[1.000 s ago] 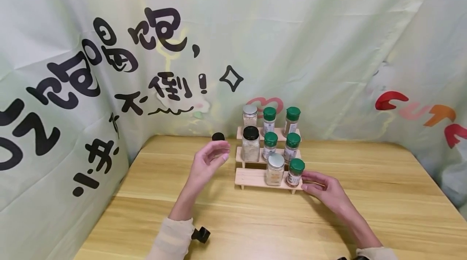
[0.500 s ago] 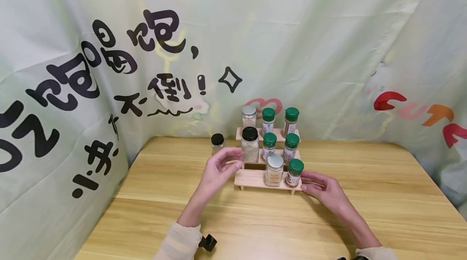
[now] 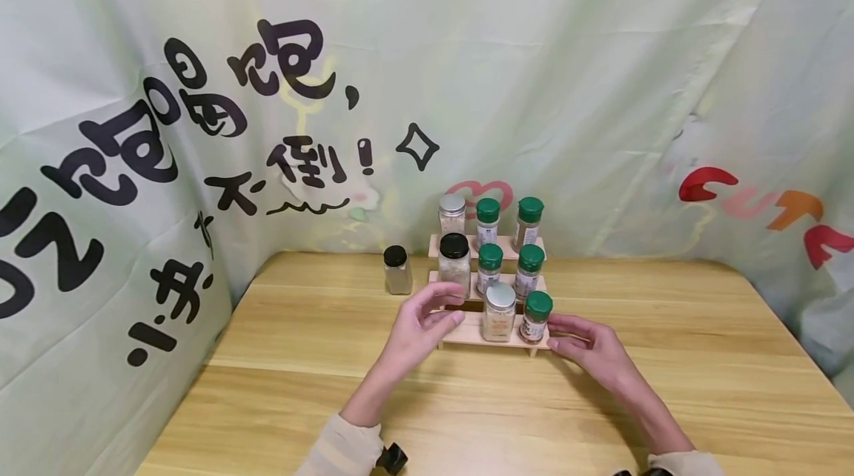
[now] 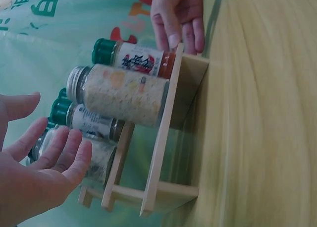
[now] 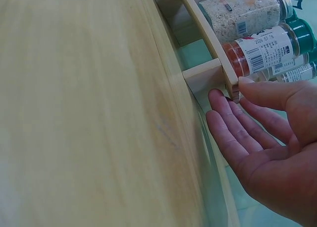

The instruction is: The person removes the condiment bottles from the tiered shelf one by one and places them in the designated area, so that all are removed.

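A three-tier wooden spice rack (image 3: 460, 328) stands on the table with several jars on its tiers. My left hand (image 3: 423, 324) hovers before the rack's left side, fingers relaxed, holding nothing. In the left wrist view, a gap separates that hand (image 4: 44, 172) from the silver-lidded jar (image 4: 126, 95). My right hand (image 3: 597, 350) is at the right end of the bottom tier, beside a green-capped spice bottle (image 3: 535, 320). The right wrist view shows this hand (image 5: 277, 152) pinching the shelf's end (image 5: 232, 85), thumb on one side and fingertips on the other.
A small black-lidded jar (image 3: 398, 276) stands on the table left of the rack. A large black-lidded jar (image 3: 454, 261) is on the middle tier, among green-capped bottles. A printed curtain (image 3: 567, 90) hangs behind the wooden table (image 3: 300, 328).
My left hand has moved right and toward the person, from before the small black-lidded jar to the rack's left front, uncovering that jar. My right hand keeps its place at the rack.
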A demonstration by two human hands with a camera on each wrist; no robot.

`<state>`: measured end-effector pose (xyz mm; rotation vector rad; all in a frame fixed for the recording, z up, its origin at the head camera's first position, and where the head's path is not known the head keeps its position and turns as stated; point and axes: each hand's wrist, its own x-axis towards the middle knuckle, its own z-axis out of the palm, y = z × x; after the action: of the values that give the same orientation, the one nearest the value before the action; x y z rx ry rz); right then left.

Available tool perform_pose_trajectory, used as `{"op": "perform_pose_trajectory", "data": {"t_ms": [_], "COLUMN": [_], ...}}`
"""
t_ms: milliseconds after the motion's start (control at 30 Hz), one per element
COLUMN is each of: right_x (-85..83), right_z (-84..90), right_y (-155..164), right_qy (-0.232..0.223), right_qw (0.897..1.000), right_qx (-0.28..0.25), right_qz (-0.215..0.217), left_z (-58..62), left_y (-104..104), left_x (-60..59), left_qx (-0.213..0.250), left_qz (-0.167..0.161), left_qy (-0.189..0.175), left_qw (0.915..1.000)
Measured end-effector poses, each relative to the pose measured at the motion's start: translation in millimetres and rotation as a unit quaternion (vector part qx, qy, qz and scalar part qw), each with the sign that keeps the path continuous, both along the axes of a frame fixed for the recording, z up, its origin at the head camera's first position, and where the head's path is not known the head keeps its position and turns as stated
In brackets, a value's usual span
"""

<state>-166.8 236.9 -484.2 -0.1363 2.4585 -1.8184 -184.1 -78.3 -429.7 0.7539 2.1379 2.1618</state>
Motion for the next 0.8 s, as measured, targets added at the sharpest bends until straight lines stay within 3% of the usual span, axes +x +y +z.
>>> {"op": "perform_pose_trajectory", "data": {"t_ms": [233,800], "right_x": [0.5,0.4], "right_z": [1.5,1.4], "right_y": [0.2,-1.3], "right_qy": [-0.004,0.001], "right_qw": [1.0,1.0], "right_qx": [0.001,0.002], "right_qz": [0.002,0.001], "left_z": [-8.6,-14.0], "left_y": [12.8,34.6], "left_x": [1.5,-2.1], "left_qx": [0.0,0.002], "left_qz": [-0.012,0.002], "left_qy": [0.001,-0.003], "left_qw": [0.9999,1.0]}}
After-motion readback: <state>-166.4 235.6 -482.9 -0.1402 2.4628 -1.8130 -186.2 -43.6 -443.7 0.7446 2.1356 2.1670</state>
